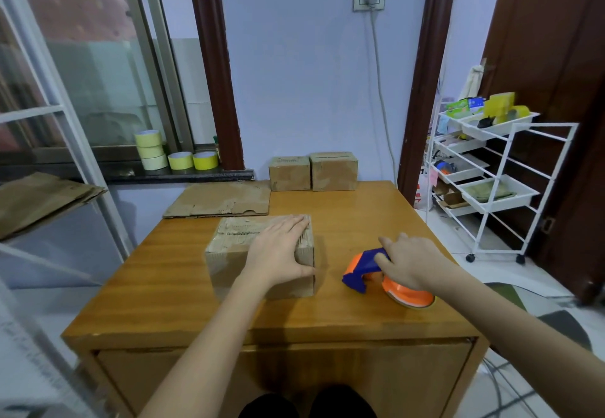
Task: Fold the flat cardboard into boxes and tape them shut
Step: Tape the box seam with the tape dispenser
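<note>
Folded box point(262, 254) is seen at table centre, closed, with shiny tape apparently already across its top. It is pressed down by the left hand point(278, 247): palm flat on the lid, fingers straight and close together, thumb hooked over the near right corner. At 3 o'clock of the box, just beside it, the orange-and-blue tape dispenser point(376, 273) lies on the table and is covered by the right hand point(409, 260), fingers loosely curled over its handle; whether it is truly gripped cannot be told.

Step judged: taping of this box at or near its end, or dispenser being picked up for another strip. Next move would call for a firm grip on the dispenser, or the box set aside.

At 12 o'clock, two finished boxes point(312, 172) stand against the wall; at 11 o'clock flat cardboard point(219, 201) waits. Wooden table point(163, 286) is glossy. Tape rolls point(173, 154) sit on the sill at 10 o'clock; a white cart point(491, 168) stands at 2 o'clock.
</note>
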